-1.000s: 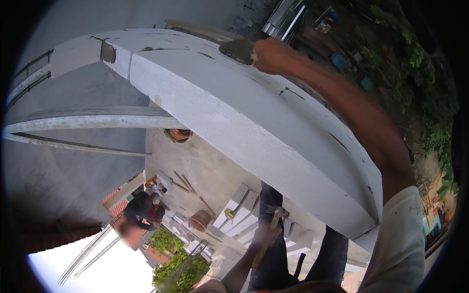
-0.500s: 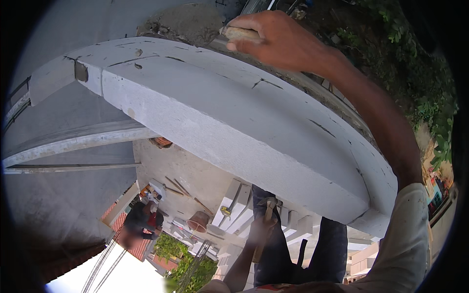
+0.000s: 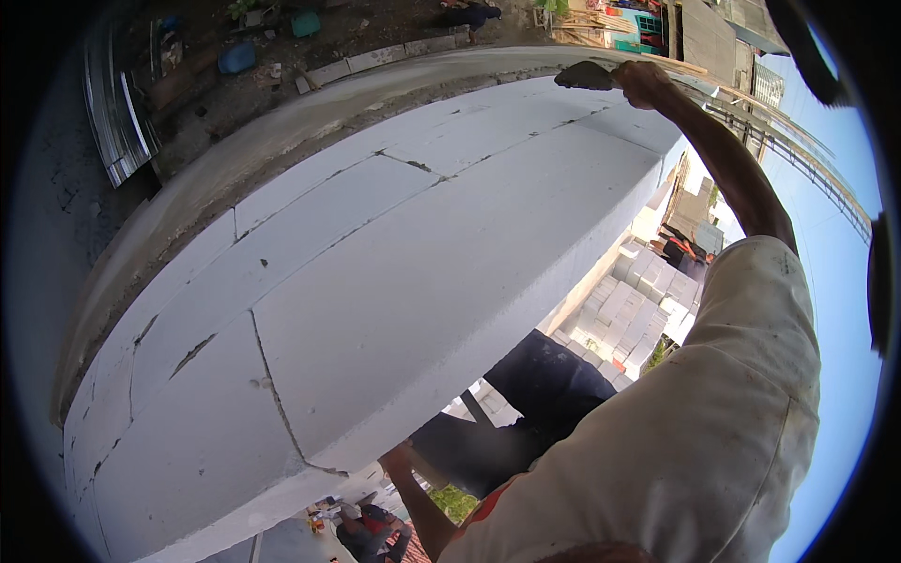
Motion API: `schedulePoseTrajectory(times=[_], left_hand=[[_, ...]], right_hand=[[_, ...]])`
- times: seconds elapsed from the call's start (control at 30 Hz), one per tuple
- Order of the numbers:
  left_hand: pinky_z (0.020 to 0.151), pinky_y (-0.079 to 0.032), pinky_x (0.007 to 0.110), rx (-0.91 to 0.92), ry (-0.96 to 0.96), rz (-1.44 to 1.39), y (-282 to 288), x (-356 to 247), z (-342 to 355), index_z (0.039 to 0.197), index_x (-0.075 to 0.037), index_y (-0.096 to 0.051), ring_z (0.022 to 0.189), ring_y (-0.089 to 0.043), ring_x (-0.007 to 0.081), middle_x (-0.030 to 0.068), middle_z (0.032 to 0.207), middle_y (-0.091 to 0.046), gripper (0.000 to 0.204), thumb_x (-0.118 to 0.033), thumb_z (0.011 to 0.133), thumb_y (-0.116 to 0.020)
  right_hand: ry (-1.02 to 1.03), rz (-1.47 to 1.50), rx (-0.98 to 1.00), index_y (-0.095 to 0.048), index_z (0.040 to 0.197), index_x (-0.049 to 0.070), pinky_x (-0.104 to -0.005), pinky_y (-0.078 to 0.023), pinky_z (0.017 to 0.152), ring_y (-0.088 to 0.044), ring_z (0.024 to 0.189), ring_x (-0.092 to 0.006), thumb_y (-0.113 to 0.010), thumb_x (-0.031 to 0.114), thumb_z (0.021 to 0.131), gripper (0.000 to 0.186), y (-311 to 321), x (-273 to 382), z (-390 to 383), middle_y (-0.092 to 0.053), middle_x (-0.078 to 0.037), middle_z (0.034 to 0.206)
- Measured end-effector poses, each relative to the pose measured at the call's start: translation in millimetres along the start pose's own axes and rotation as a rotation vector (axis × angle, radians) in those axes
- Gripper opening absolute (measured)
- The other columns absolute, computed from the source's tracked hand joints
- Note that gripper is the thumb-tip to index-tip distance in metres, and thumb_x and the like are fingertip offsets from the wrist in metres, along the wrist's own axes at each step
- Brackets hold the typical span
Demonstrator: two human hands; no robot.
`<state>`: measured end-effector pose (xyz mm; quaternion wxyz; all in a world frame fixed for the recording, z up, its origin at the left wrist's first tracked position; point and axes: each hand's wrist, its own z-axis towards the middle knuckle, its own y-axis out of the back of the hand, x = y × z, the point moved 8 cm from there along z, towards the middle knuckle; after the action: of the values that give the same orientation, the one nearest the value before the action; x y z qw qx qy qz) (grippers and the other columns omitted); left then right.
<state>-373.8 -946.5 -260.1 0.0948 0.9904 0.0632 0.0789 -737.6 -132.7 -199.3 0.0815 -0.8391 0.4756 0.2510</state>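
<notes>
My right hand (image 3: pixel 643 84) is closed around the handle of a trowel (image 3: pixel 584 75). Its dark, mortar-coated blade points left over the far end of a white block wall (image 3: pixel 422 272). Dark mortar joints and small chips mark the wall's pale face. Below the wall's near edge, my left hand (image 3: pixel 398 459) is close to my dark trousers, its fingers partly hidden. A hammer's wooden handle (image 3: pixel 434 471) appears to run beside that hand; its head is not visible.
A concrete ledge (image 3: pixel 310 117) runs along the wall's far foot, with dirt ground beyond. Metal sheets (image 3: pixel 117 122) lie at upper left. Another person (image 3: pixel 371 530) is at the lower edge. Stacked pale blocks (image 3: pixel 624 310) stand at right.
My view has swung round along the wall toward its right end. The right hand with the trowel has moved to that end; the left hand is now partly behind the wall's edge.
</notes>
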Motion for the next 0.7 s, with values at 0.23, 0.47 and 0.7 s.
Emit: schedulePoseTrajectory(times=[0.23,0.47,0.7], left_hand=[[0.042,-0.043,0.031,-0.052,0.022,0.209,3.6,3.5,19.2,0.102,-0.007,-0.057,0.050,-0.052,0.0150,0.0040,0.071,-0.054,0.015,-0.017,0.098,-0.067],[0.042,-0.044,0.033,-0.076,0.008,0.216,-2.3,-4.9,26.6,0.107,-0.007,-0.058,0.050,-0.053,0.0161,0.0054,0.072,-0.055,0.014,-0.017,0.099,-0.065],[0.042,-0.044,0.032,-0.075,0.007,0.346,-34.3,-34.2,38.5,0.105,-0.007,-0.058,0.051,-0.053,0.0158,0.0053,0.072,-0.056,0.015,-0.018,0.098,-0.065]], right_hand=[[-0.072,-0.004,0.125,-0.075,0.111,0.015,-0.0393,-0.063,0.075,-0.077,0.091,-0.0267,-0.077,0.005,0.079,0.034,-92.5,-46.6,-14.3,-0.076,-0.011,0.095],[0.420,0.981,-0.299,-0.073,0.124,0.014,-0.0466,-0.058,0.090,-0.071,0.102,-0.0361,-0.074,0.014,0.084,0.040,0.8,-10.4,-102.5,-0.074,-0.014,0.107],[-0.354,0.216,0.001,-0.076,0.115,0.010,-0.0455,-0.063,0.083,-0.076,0.094,-0.0343,-0.068,0.008,0.089,0.028,-154.2,-145.9,-25.6,-0.077,-0.018,0.102]])
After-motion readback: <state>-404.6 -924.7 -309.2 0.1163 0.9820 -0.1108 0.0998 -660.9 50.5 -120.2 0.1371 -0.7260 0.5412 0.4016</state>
